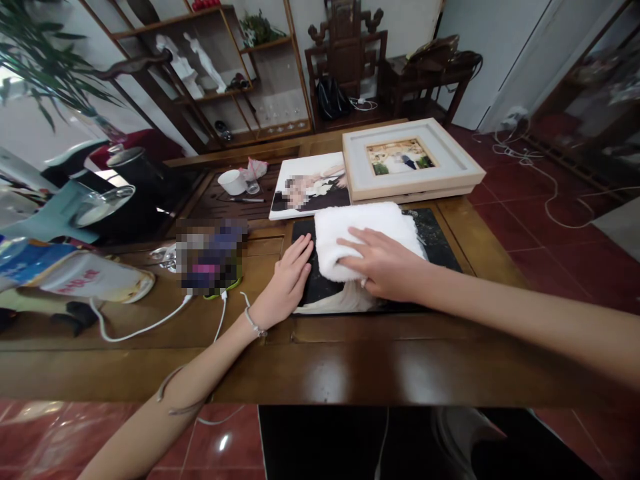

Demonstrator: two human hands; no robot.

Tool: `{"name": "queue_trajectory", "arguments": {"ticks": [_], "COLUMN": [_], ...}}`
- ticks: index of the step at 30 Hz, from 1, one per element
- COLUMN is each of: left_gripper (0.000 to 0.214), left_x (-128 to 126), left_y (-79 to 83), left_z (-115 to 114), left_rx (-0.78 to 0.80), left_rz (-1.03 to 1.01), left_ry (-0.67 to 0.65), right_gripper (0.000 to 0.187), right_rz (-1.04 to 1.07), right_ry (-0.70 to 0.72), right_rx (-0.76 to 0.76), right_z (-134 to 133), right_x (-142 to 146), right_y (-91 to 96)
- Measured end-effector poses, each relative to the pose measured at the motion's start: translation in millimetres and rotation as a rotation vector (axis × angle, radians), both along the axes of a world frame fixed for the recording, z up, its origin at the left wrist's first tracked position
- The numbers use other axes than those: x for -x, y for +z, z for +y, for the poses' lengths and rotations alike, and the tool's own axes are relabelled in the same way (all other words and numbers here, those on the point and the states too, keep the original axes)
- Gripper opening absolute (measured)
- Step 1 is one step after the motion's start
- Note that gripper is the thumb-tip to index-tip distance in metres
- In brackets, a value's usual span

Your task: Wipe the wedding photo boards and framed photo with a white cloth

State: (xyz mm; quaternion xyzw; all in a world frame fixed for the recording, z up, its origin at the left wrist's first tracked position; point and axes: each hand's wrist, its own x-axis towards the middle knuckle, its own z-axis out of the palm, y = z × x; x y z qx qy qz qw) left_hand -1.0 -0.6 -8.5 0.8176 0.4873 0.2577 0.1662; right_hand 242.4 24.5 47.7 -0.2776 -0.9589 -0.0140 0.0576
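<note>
A folded, fluffy white towel (345, 223) lies on a dark photo panel (440, 243) on the wooden table. My right hand (383, 263) rests on the towel with some fingers stretched over it and others curled at its fold, gripping it. Part of a pale, dress-like shape shows on the panel below the towel; the rest of the picture is covered. My left hand (293, 277) lies flat at the panel's left edge, fingers stretched out and holding nothing.
Behind the panel are a white-edged photo print (325, 163) and a framed picture (353, 157) on the right. Leftward stand a white cup (232, 182), a phone-like item (215, 253) with white cables, a snack bag (95, 273) and a black pot (135, 167).
</note>
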Motion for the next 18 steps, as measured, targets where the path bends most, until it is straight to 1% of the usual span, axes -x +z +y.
{"name": "queue_trajectory", "arguments": {"ticks": [2,4,6,8,11,16,18], "left_gripper": [0.047,0.047,0.046,0.046,0.047,0.047,0.047], "left_x": [0,0,0,0,0,-1,-1], "left_y": [0.0,0.3,0.6,0.8,1.2,2.0,2.2], "left_z": [0,0,0,0,0,0,0], "left_rx": [0.006,0.009,0.003,-0.001,0.004,0.019,0.026], "left_rz": [0.008,0.013,0.011,0.009,0.013,0.022,0.022], "left_ry": [-0.008,-0.01,-0.009,-0.005,0.004,0.013,0.021], "right_gripper": [0.052,0.055,0.055,0.054,0.047,0.04,0.039], "right_rz": [-0.018,-0.015,0.001,0.012,0.021,0.056,0.075], "right_ry": [-0.029,-0.045,-0.06,-0.069,-0.054,0.002,0.011], "right_rx": [0.023,0.05,0.073,0.088,0.103,0.193,0.224], "right_z": [17,27,28,20,-8,-76,-96], "right_x": [7,13,15,15,11,-2,-5], "right_y": [-0.5,-0.8,-0.6,0.0,1.3,6.4,9.1]}}
